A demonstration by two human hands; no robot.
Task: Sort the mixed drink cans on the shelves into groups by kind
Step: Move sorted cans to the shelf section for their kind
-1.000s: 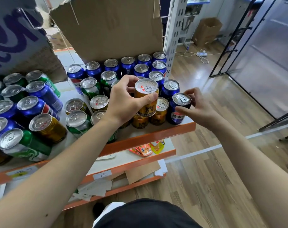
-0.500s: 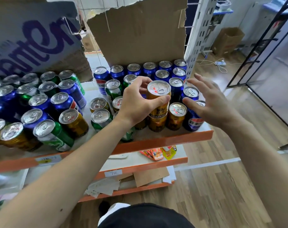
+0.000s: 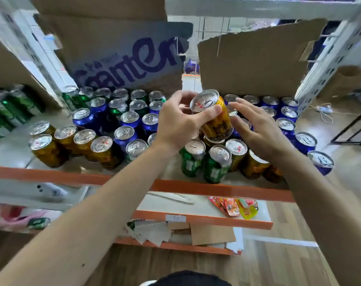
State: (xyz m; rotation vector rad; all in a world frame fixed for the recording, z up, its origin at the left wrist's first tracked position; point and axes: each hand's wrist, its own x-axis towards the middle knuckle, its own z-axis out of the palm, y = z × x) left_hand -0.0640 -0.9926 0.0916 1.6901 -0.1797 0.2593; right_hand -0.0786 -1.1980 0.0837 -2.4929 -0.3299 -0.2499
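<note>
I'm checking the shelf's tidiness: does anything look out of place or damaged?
Yes. Two green cans stand among gold ones at the front right. The cardboard behind has a torn, ragged top. The left hand holds a gold can tilted above them.

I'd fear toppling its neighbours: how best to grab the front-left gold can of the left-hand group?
Probably round the upper side wall of the gold can, just under the rim, coming from the front-left. It stands upright, bare shelf lies on that side, and other gold cans crowd its right and back.
</note>
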